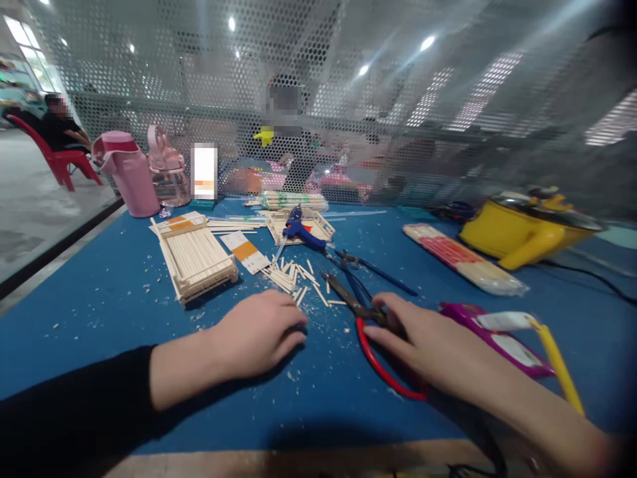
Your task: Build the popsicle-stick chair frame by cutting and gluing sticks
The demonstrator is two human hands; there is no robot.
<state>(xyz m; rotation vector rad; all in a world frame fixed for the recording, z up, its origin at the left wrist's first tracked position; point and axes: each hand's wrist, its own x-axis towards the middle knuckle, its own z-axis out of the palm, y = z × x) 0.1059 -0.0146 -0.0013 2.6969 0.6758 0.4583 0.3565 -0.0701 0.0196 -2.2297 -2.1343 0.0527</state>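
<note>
My left hand (263, 328) rests low over the blue table, its fingers loosely curled and the thumb a little apart, with nothing visible in it. Scissors (368, 345) with red handles lie under my right hand (411, 328), whose thumb and fingers close about them near the pivot; the far handle is partly hidden. Ahead of both hands are short cut wooden sticks (298, 275) in a loose scatter. A small frame built of sticks (194, 259) stands beyond my left hand. Farther back, a blue glue gun (303, 231) rests on another stick tray (323, 229).
Pliers (378, 269) lie beyond the scissors. On the right are a packet of sticks (462, 259), a yellow pot-like appliance (522, 229) and a purple packet (512, 345). A pink flask (129, 172) and a lit phone (204, 171) stand back left, before a perforated metal screen (348, 99).
</note>
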